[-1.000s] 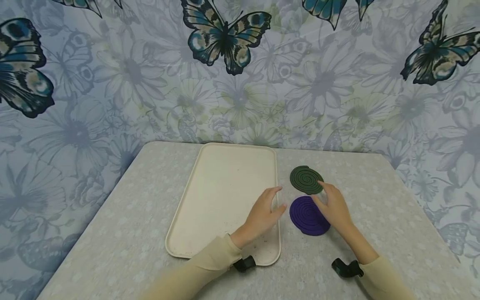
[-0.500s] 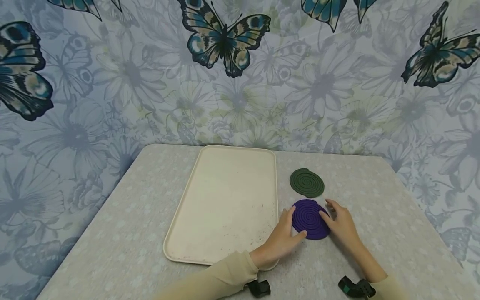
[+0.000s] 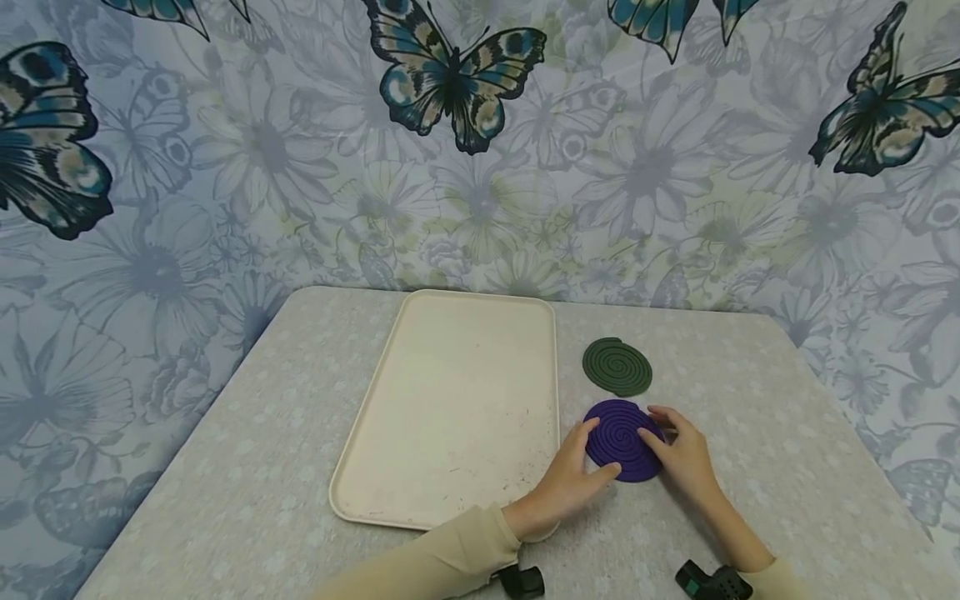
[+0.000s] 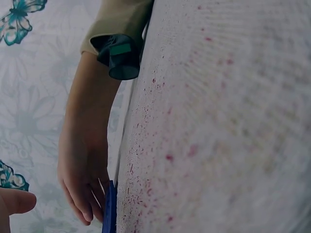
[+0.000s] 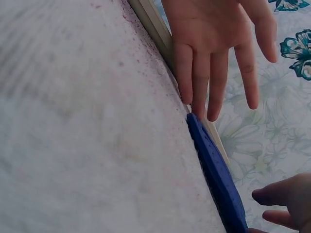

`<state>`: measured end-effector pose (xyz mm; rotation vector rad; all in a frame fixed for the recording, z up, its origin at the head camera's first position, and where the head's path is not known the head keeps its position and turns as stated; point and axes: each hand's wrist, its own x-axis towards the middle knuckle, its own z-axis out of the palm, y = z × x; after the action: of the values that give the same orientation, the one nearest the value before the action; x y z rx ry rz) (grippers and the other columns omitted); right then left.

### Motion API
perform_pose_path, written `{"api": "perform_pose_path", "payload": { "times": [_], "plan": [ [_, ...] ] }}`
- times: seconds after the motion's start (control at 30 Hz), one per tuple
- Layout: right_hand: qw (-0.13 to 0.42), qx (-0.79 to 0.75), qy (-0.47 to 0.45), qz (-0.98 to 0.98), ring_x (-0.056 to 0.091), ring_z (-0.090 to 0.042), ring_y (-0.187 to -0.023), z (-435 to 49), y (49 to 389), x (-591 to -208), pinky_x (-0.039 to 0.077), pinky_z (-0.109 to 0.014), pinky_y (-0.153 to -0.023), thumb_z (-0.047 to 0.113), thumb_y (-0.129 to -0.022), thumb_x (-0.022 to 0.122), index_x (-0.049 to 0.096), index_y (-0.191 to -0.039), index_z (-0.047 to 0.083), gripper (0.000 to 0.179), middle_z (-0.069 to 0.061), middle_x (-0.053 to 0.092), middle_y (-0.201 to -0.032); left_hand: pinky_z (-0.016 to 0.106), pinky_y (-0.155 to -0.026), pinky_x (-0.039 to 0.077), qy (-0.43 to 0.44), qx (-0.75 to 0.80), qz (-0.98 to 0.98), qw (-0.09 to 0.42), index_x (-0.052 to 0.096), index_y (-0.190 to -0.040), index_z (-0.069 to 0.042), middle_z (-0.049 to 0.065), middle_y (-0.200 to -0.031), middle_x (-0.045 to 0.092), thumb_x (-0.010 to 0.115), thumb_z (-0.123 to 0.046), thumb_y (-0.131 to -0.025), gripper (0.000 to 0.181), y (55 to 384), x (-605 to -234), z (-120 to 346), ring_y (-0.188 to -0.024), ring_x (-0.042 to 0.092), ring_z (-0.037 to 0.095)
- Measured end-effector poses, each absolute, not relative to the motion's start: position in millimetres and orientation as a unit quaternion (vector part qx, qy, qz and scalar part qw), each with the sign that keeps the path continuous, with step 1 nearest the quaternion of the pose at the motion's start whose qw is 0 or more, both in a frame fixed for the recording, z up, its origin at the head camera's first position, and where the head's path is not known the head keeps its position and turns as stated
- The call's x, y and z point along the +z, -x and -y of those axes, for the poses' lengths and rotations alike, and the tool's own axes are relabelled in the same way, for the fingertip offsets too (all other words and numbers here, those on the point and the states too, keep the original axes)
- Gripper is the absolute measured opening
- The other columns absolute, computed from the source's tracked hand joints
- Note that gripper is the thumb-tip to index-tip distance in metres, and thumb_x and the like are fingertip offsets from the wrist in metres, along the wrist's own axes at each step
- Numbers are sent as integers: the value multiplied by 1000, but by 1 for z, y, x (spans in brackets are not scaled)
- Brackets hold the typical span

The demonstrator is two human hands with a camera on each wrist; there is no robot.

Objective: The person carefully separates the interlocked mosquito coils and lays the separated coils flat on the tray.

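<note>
A purple spiral-coiled disc (image 3: 624, 442), like a coaster or trivet, lies flat on the table in the head view. My left hand (image 3: 561, 490) is at its left side, thumb and fingers spread along the edge. From the right, my right hand (image 3: 686, 457) reaches to the opposite edge, thumb tip over the rim. Seen edge-on in the right wrist view, the disc (image 5: 216, 170) has the left hand's (image 5: 209, 43) straight fingertips right at its near end. The left wrist view shows the right hand (image 4: 86, 155) with loosely extended fingers beside the disc's blue edge (image 4: 111, 208).
Just behind the purple disc lies a green coiled disc (image 3: 617, 367). A cream rectangular tray (image 3: 465, 392) with small specks occupies the table's left-middle, partly under my left forearm. The grey table (image 3: 247, 450) meets a butterfly-patterned wall covering (image 3: 480, 208) at its back edge.
Both hands have come nearer to me, from beside the green disc to the purple one's two sides. My left hand has also moved right, off the tray. Both discs stay flat on the table.
</note>
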<state>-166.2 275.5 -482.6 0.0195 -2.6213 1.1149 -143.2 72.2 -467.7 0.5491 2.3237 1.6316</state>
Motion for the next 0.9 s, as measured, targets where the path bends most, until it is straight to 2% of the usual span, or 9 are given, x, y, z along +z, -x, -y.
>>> {"api": "perform_pose_path", "payload": {
  "times": [0.1,0.17,0.27,0.33,0.47,0.53,0.7,0.8,0.9],
  "plan": [
    [128,438,21,889,62,-7,-91,-277,167,-482,50,-10,-76,11,-87,67,58,-121,-4,38,-25,64,-113,48,-109,41,-177,587,-781,115,29,-147,-4,18,-153,30,58,-26,-93,65,144,-469,-73,-140,33,33],
    [104,481,39,869,57,6,-86,-278,168,-479,45,-2,-72,11,-89,66,56,-124,-4,39,-25,61,-118,45,-103,47,-164,607,-770,111,31,-146,-4,18,-151,33,60,-24,-92,64,145,-469,-74,-138,37,33],
    [71,538,61,838,58,12,-81,-279,169,-477,49,-5,-69,9,-91,63,51,-128,-5,42,-24,55,-123,43,-99,50,-144,626,-759,107,35,-144,-5,18,-148,37,61,-25,-91,62,146,-470,-75,-133,41,34],
    [59,562,76,821,57,15,-81,-279,169,-475,50,-6,-70,7,-90,63,49,-130,-5,43,-15,56,-121,44,-101,48,-134,639,-749,109,38,-143,-7,17,-148,37,61,-27,-91,60,147,-468,-73,-132,43,34],
    [47,615,106,780,59,12,-82,-278,169,-467,52,-8,-72,8,-90,64,48,-130,-2,45,13,56,-108,47,-110,40,-129,664,-729,105,40,-141,-8,16,-148,37,59,-28,-93,55,152,-462,-67,-133,44,35],
    [38,657,123,743,60,9,-79,-276,170,-461,53,-9,-69,8,-89,65,51,-127,4,41,19,55,-105,47,-111,39,-139,667,-727,86,42,-140,-8,15,-145,40,59,-26,-93,52,157,-458,-63,-132,45,34],
    [40,745,127,654,61,4,-78,-261,179,-438,53,-11,-64,3,-87,66,56,-114,17,32,9,54,-113,47,-108,43,-186,657,-731,11,52,-130,-4,17,-140,45,62,-17,-92,42,173,-444,-50,-128,47,35],
    [44,776,110,619,61,2,-84,-248,188,-424,54,-11,-66,0,-88,64,55,-116,17,34,4,50,-117,48,-107,44,-210,649,-731,-23,57,-125,-3,18,-143,42,62,-13,-91,36,183,-435,-41,-132,43,35],
    [53,801,96,589,62,0,-84,-235,197,-411,55,-12,-66,-5,-88,61,54,-117,15,36,3,51,-113,47,-108,43,-220,642,-733,-51,59,-121,0,19,-144,41,62,-9,-90,32,194,-426,-32,-136,40,34]
  ]
}}
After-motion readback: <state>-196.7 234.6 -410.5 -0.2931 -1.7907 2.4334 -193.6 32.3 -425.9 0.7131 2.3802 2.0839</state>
